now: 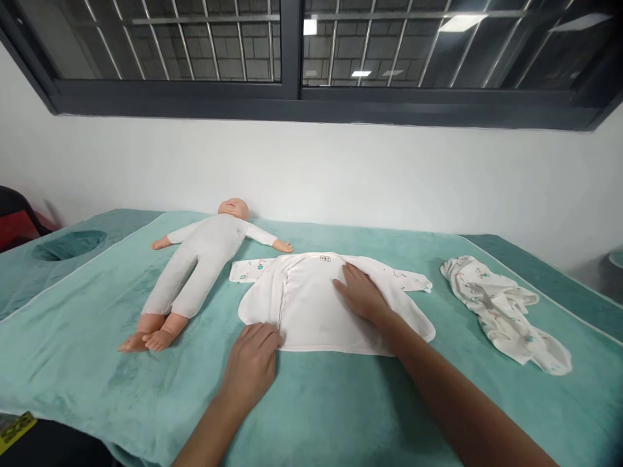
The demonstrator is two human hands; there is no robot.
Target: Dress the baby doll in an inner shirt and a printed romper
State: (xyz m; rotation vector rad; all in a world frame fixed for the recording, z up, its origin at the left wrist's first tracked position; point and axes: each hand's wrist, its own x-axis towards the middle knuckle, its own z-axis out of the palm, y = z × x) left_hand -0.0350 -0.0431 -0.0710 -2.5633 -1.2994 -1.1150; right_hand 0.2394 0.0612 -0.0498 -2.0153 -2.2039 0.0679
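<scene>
A white baby shirt lies spread on the green bed cover, its patterned sleeves stretched out to both sides. My right hand rests flat on the upper right of the shirt's front, fingers extended. At the lower left hem, my left hand has its fingers curled together on the cloth beside the front seam; its fingertips are partly hidden. To the left lies a baby doll on its back in white, with its arms spread and feet bare. One doll hand is close to the shirt's left sleeve.
A crumpled white patterned garment lies at the right on the green cover. The padded bed has a round recess at far left. Behind it rise a white wall and a dark-framed window. A red and black object is at the left edge.
</scene>
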